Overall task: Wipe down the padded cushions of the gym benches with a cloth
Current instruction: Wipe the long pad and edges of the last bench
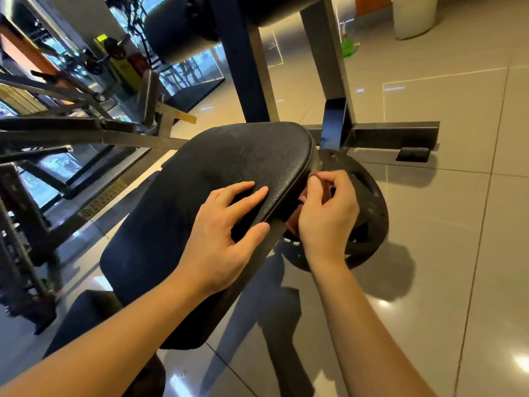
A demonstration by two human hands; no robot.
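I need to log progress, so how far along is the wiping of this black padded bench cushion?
Done: cannot be told; the black padded cushion shows no wipe marks on top. In hand: the right hand grips a pinkish cloth at the cushion's right side edge, while the left hand rests flat on top. Left, probably: the black round pad above.

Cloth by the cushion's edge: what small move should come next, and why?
Probably slide the cloth along the side edge of the cushion toward the far rounded corner: the right hand grips it against that edge, and the left hand rests flat on top, steadying.
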